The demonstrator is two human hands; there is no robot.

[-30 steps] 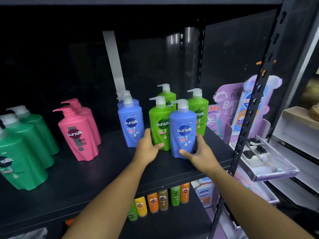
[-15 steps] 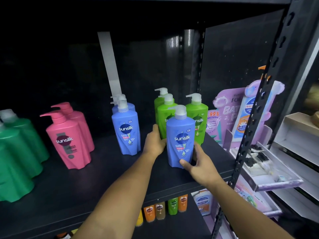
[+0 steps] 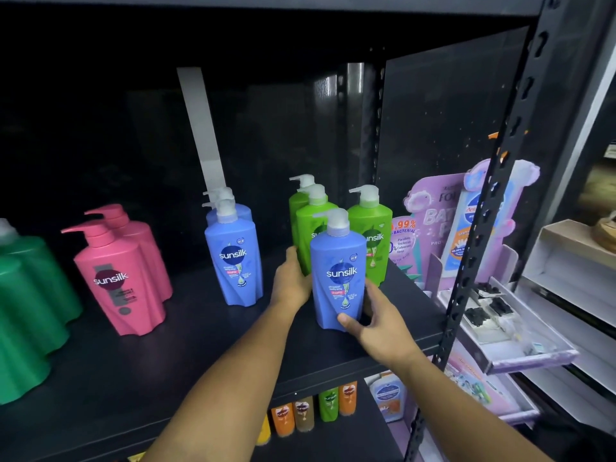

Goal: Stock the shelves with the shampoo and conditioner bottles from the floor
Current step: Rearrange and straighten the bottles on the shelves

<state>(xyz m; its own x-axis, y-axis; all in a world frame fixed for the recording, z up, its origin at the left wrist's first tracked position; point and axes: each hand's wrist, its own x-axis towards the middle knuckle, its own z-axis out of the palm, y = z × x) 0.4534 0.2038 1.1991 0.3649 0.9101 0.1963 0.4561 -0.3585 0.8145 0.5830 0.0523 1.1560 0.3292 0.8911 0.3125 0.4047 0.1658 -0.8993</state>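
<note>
Grip [image 3: 336,301] on blue bottle [image 3: 337,261], green bottles [image 3: 373,241] behind.

Bare shelf [image 3: 186,355] lies open between the pink bottles [image 3: 120,278] and the blue pump bottles [image 3: 233,258], and along the front edge, while three green bottles [image 3: 370,241] crowd close behind the front blue bottle [image 3: 336,278] and the rack upright [image 3: 480,228] closes the right
</note>
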